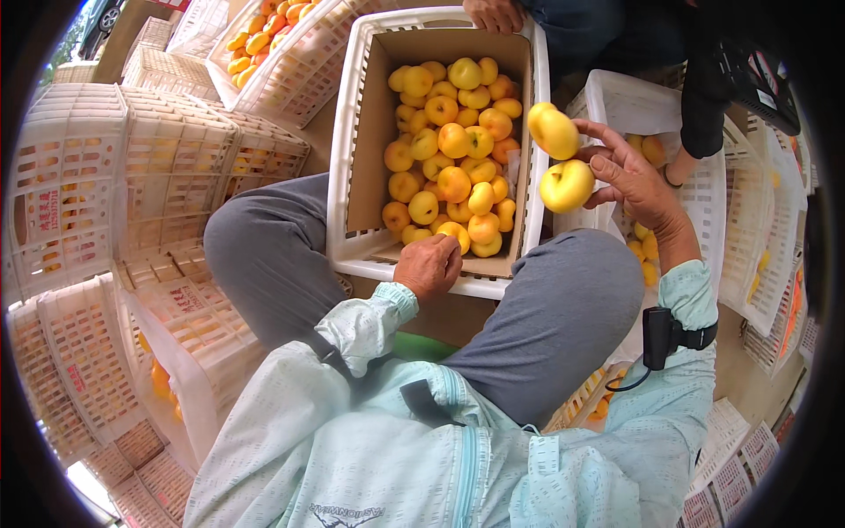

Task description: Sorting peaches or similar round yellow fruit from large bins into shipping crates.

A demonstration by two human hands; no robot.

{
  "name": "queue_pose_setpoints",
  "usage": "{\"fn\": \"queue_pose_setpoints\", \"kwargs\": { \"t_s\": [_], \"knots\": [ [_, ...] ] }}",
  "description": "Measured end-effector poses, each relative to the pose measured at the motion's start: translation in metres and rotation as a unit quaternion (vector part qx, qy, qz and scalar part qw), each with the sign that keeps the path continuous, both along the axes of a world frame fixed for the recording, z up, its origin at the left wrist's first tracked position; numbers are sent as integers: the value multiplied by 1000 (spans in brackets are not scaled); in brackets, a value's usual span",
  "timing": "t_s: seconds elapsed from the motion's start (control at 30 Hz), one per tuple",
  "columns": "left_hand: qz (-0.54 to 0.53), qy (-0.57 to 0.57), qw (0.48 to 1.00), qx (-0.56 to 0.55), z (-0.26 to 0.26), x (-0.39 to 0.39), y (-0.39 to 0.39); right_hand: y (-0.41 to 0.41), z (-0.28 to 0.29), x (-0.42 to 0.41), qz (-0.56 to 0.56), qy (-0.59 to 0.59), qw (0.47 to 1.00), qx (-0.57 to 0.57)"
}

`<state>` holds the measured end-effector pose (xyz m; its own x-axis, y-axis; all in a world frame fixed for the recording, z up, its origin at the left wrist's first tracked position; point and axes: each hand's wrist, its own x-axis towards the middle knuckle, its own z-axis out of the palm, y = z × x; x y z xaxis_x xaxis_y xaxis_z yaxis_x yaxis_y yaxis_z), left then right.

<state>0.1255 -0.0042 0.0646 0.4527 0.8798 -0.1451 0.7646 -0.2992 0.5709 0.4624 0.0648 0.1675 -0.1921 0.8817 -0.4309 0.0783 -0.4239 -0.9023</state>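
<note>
My right hand is raised at the right side of a white plastic crate and holds two yellow flat peaches: an upper one and a lower one. The crate stands between my knees, lined with brown cardboard and partly filled with yellow and orange flat peaches. At the crate's near edge, my left hand has its fingers curled at a yellow-orange peach; its fingertips are hidden, so its hold on that fruit cannot be told.
Another person's hand rests on the crate's far rim. A crate with peaches stands beyond my right knee, another at the upper left. Stacked slatted crates line the left side. A second person's dark sleeve reaches in at upper right.
</note>
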Motion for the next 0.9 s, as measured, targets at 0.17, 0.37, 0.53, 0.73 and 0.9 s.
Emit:
{"fn": "queue_pose_setpoints", "kwargs": {
  "t_s": [0.17,0.37,0.53,0.73,0.9],
  "knots": [
    [-26,-1,999,21,0,-3,-2,-12,-5,14,-15,-15,999,25],
    [-20,-8,1000,16,-3,9,0,-93,-87,148,-214,-1,977,-17],
    [-33,60,998,-12,0,15,2,-154,-181,212,-101,-253,940,-206],
    [-49,21,998,-13,-14,8,1,-192,-284,191,8,-395,873,-286],
    [-78,69,994,-27,-25,-2,3,-190,-317,133,-182,-442,820,-316]
  ]
}}
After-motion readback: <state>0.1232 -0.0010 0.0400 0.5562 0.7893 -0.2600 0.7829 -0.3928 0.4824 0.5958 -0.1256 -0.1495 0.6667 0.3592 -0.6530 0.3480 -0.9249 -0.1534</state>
